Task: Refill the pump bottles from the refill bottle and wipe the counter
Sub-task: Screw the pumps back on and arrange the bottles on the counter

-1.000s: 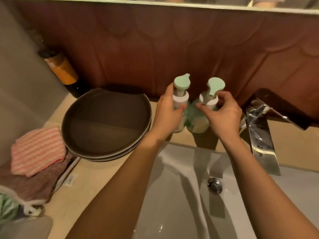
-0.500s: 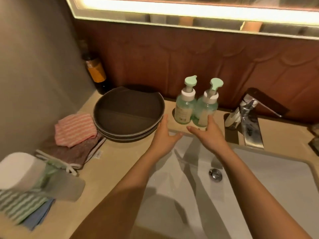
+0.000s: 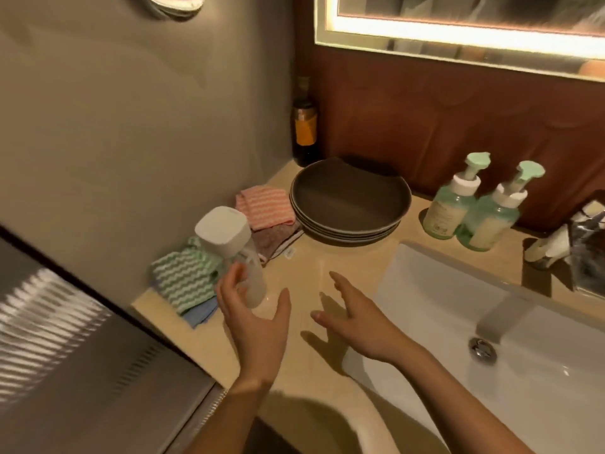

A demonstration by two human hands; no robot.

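Observation:
A translucent refill bottle (image 3: 244,257) with a big white square cap stands on the beige counter (image 3: 314,260) at the left. My left hand (image 3: 253,317) is spread right in front of it, fingers straight, holding nothing. My right hand (image 3: 355,317) hovers open over the counter between the bottle and the sink. Two green pump bottles stand side by side against the back wall, the left pump bottle (image 3: 453,204) and the right pump bottle (image 3: 494,214). Folded cloths lie by the left wall: a green striped cloth (image 3: 183,280) and a pink striped cloth (image 3: 265,208).
A stack of dark plates (image 3: 350,201) sits between the cloths and the pump bottles. A dark bottle with an orange label (image 3: 304,126) stands in the back corner. The white sink (image 3: 491,322) fills the right side, with a chrome tap (image 3: 586,244) at the right edge.
Both hands left the pump bottles and moved left toward the refill bottle. My view swung left, so the pump bottles now stand at the right.

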